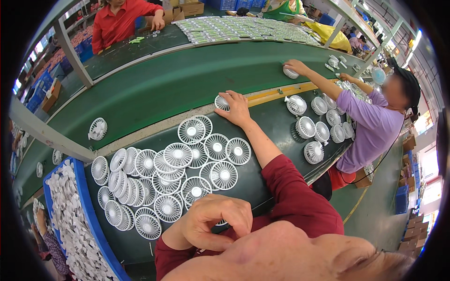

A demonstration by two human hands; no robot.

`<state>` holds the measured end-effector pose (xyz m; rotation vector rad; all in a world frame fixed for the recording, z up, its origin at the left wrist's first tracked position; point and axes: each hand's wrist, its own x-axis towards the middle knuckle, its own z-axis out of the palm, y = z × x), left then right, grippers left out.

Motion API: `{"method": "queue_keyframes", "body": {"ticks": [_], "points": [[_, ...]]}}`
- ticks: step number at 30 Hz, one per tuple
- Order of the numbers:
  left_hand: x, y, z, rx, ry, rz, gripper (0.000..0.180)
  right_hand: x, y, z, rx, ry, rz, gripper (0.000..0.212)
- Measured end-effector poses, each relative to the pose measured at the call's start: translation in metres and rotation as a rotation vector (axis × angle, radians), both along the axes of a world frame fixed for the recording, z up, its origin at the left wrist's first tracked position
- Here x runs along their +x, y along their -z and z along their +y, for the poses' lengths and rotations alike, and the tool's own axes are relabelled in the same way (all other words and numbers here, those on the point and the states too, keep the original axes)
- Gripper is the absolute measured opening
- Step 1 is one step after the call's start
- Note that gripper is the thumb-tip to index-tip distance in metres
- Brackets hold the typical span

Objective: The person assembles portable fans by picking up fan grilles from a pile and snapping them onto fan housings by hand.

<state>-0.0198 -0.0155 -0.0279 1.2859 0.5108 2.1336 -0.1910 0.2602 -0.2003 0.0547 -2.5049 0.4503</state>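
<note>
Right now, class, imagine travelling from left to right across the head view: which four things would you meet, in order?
Blue bin → pile of white fan covers → group of small white fans → black cap.

yellow sheet [332, 38], brown cardboard box [192, 8], red-shirted co-worker [114, 24]

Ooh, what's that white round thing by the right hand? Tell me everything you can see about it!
The white round grille looks like plastic, with a rim and thin ribs showing on its left part. The right hand covers the rest, its thumb and fingers touching the piece, so its middle is hidden. It is at the near edge of the green belt. I can't tell whether it is resting there or lifted a little.
</note>
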Motion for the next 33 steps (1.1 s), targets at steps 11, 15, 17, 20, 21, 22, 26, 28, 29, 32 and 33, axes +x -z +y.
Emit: {"method": "queue_keyframes", "body": {"ticks": [11, 15, 17, 20, 21, 22, 26, 28, 29, 32, 33], "points": [[0.0035, 0.0019, 0.0004, 0.018, 0.042, -0.061, 0.024, -0.0012, 0.0006, 0.0002, 0.02, 0.012, -0.028, 0.061], [0.0022, 0.0018, 0.0006, 0.036, 0.043, -0.043, 0.023, -0.0021, 0.0018, 0.0005, -0.003, -0.004, 0.019, 0.061], [0.0028, 0.002, 0.0, 0.035, 0.041, -0.046, 0.023, -0.002, 0.0012, -0.001, -0.004, -0.004, 0.012, 0.061], [0.0045, 0.002, -0.0001, 0.027, 0.045, -0.065, 0.023, -0.0015, 0.0009, -0.0004, -0.003, -0.002, 0.01, 0.061], [0.0051, 0.0017, -0.0002, 0.019, 0.046, -0.081, 0.023, -0.0015, 0.0007, -0.0004, -0.004, -0.001, 0.008, 0.061], [0.0052, 0.0016, -0.0002, 0.019, 0.046, -0.08, 0.023, -0.0014, 0.0006, -0.0005, -0.005, -0.001, 0.005, 0.061], [0.0054, 0.0023, 0.0006, 0.021, 0.057, -0.084, 0.023, 0.0002, -0.0007, 0.0003, 0.013, 0.006, -0.027, 0.061], [0.0051, 0.0018, 0.0007, 0.022, 0.051, -0.081, 0.023, 0.0, -0.0015, -0.0011, 0.008, 0.0, -0.023, 0.06], [0.0047, 0.0015, 0.0005, 0.022, 0.053, -0.079, 0.022, 0.0002, -0.0018, -0.0017, 0.007, 0.001, -0.022, 0.06], [0.0043, 0.0014, 0.001, 0.016, 0.055, -0.078, 0.022, 0.0007, -0.0026, -0.0012, -0.003, -0.002, -0.027, 0.06], [0.0045, 0.0014, 0.001, 0.009, 0.052, -0.079, 0.021, 0.0008, -0.0027, -0.001, -0.004, -0.002, -0.026, 0.06]]}}
